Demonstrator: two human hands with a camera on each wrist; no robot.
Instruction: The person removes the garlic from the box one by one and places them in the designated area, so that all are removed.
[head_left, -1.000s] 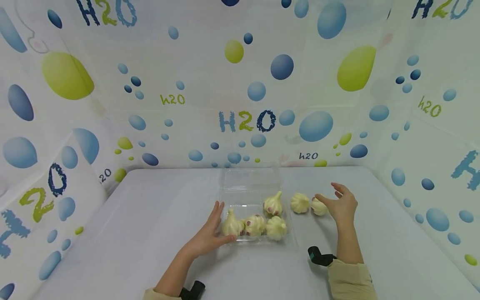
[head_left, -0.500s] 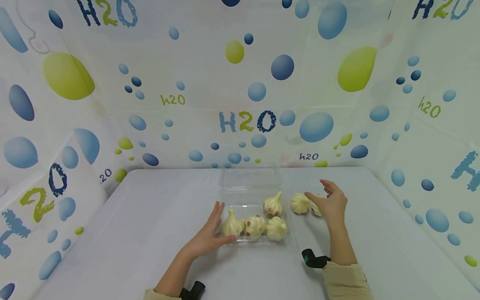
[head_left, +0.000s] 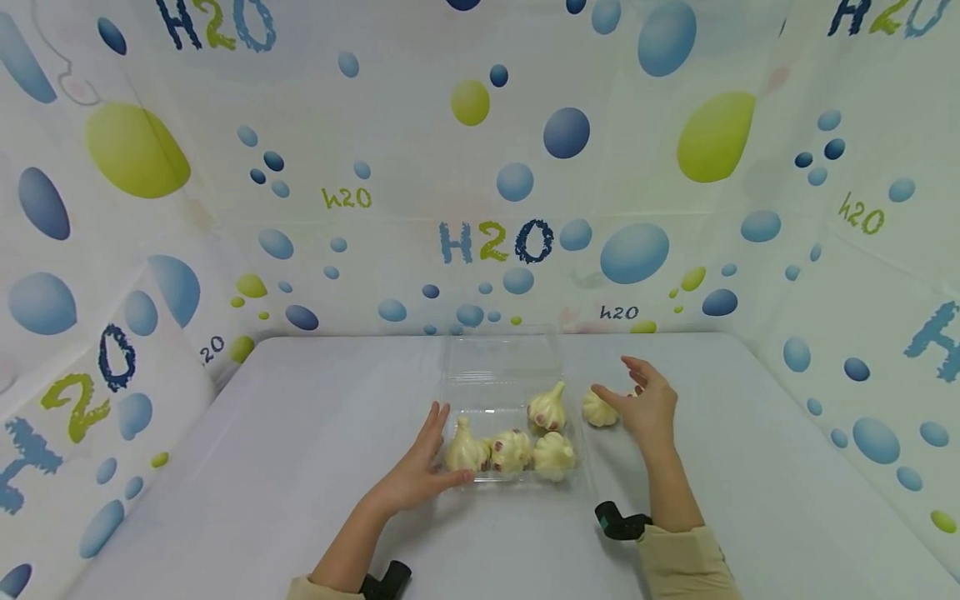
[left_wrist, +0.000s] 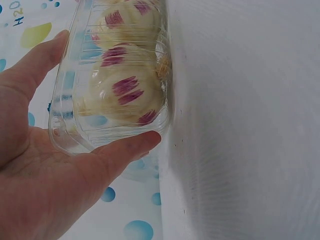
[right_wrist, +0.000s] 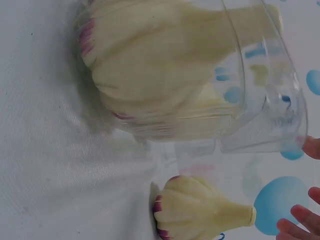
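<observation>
A clear plastic clamshell container sits mid-table in the head view, holding several garlic bulbs. My left hand lies against its left side, thumb along the front edge; the left wrist view shows these fairly straight fingers at the container's corner. To the right of the container, a loose garlic bulb rests on the table. Over it hovers my right hand, thumb and fingers spread apart, holding nothing. In the right wrist view, its fingertips show beside a loose bulb. A second loose bulb is hidden behind that hand.
The container's lid is folded back on the white table. A printed curtain with blue and green drops encloses the table at the back and sides. Black wrist cameras stick out by both forearms.
My right hand has moved left, from the outer loose garlic bulb towards the one nearer the container, covering the outer bulb from view. The left hand and container stay in place.
</observation>
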